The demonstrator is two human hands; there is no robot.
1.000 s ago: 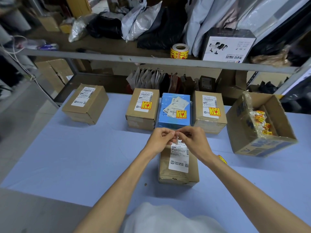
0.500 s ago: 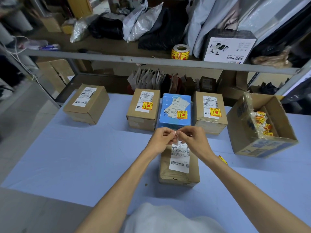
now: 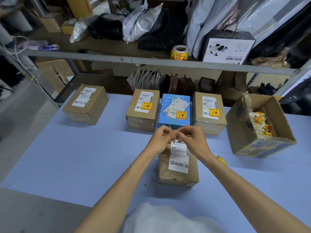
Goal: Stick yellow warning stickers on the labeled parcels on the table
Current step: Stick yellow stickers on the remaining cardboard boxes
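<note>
Head view: two bare forearms reach forward from the bottom edge and meet above the far end of the nearest parcel point(image 3: 178, 175). The left grip point(image 3: 161, 138) and right grip point(image 3: 191, 140) face each other, knuckles up and fingers curled in. The thumbs and fingertips of both pinch a pale slip point(image 3: 174, 134) between them; it is too small to tell if this is a sticker. The parcel below, brown card, lies flat on the desk point(image 3: 75, 157) with a white label point(image 3: 179, 158) on top and no yellow mark on the part that shows. A loose yellow sticker point(image 3: 221, 160) lies on the desk just beside the right wrist.

Farther back stand three parcels in a row, touching or nearly so: a brown box point(image 3: 141, 121), a blue box point(image 3: 175, 122) and another brown box point(image 3: 208, 125), each with a yellow sticker on its label. Well apart to the left sits a fourth box point(image 3: 85, 105) bearing only a white label. At the right an open carton point(image 3: 262, 145) holds a clear bag of yellow stickers point(image 3: 260, 122).

Behind the desk a grey metal shelf point(image 3: 151, 62) carries a sticker roll point(image 3: 179, 52), a white printed box point(image 3: 227, 49) and heaps of grey and black mailer bags.
</note>
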